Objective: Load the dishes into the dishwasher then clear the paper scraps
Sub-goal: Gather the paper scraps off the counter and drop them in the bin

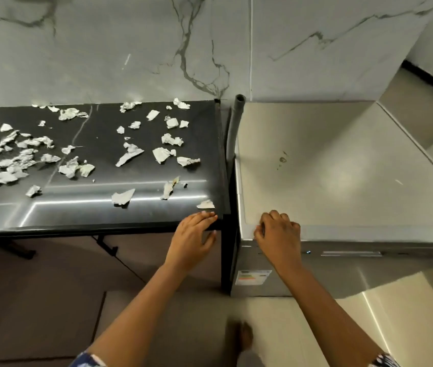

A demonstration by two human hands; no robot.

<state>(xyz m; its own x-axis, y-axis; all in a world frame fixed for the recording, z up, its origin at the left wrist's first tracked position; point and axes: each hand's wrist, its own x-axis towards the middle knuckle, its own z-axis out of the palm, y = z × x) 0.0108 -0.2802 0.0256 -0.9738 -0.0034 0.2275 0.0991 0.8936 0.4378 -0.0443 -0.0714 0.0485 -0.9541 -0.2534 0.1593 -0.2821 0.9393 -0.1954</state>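
Several torn white paper scraps lie scattered over the black table on the left. A silver dishwasher stands to the right of it, its door closed. My left hand rests with straight fingers on the table's front right corner, close to one scrap. My right hand sits on the dishwasher's front left top edge with its fingers curled over the edge. No dishes are in view.
A grey hose runs up the gap between table and dishwasher. A marbled wall backs both. Tiled floor lies below, with my foot on it. A small stain marks the dishwasher top.
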